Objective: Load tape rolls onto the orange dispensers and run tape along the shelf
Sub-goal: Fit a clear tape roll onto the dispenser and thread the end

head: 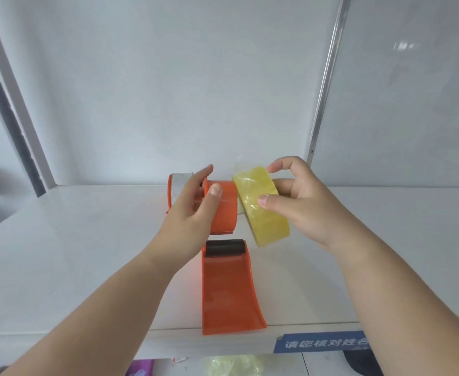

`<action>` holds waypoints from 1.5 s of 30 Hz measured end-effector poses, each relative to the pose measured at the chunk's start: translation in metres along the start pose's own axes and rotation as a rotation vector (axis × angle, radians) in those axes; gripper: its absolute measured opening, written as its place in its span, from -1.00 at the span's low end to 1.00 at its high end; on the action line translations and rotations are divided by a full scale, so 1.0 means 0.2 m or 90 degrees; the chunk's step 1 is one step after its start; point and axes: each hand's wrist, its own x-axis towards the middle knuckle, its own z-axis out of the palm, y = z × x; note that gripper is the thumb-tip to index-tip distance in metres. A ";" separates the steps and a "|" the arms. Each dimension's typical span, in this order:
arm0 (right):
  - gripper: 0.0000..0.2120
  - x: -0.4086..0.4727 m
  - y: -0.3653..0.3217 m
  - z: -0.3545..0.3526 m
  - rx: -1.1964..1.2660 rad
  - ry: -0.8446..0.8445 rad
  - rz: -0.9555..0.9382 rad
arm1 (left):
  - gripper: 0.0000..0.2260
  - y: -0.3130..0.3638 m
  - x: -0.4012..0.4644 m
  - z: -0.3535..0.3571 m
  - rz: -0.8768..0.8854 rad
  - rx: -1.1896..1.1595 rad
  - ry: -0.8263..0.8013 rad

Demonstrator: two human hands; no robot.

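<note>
— Against the orange drum, how was the grip?

— Left hand [193, 210] was wrapped around the drum of the orange dispenser [224, 210], thumb pressed on its curved face, fingers [195, 176] reaching over the far side, so it was grasping the dispenser. Right hand [301, 202] was pinching the yellow tape roll [262, 210], thumb on the near face, index finger hooked over the top edge.

— Where was the roll relative to the dispenser?

— Just to the right of the drum, tilted, its upper edge touching or nearly touching the drum's rim; I could not tell which. It was not seated on the drum.

— And the rest of the dispenser?

— Below the drum sat a black roller [225, 248], then the orange curved handle [229, 289] running toward the camera, its end overhanging the front edge of the white shelf [87, 240].

— Anything behind it?

— A second dispenser [178, 185] with a silvery face stood behind the left hand, partly hidden. To the lower right of the handle, a blue label [323, 343] with white characters hung on the shelf front
</note>
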 end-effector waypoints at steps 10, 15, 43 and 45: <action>-0.50 0.00 0.05 0.00 0.073 -0.014 0.015 | -0.67 0.00 0.01 0.00 -0.020 0.010 0.014; -0.48 -0.01 0.07 0.01 0.115 -0.020 0.011 | -0.59 -0.01 0.02 0.01 -0.020 0.023 0.023; -0.49 0.03 0.10 0.11 0.263 -0.027 -0.032 | -0.40 0.01 0.04 0.01 -0.013 0.004 -0.014; -0.44 0.03 0.11 0.12 0.244 -0.039 -0.036 | -0.42 -0.01 0.04 0.00 -0.020 0.001 -0.013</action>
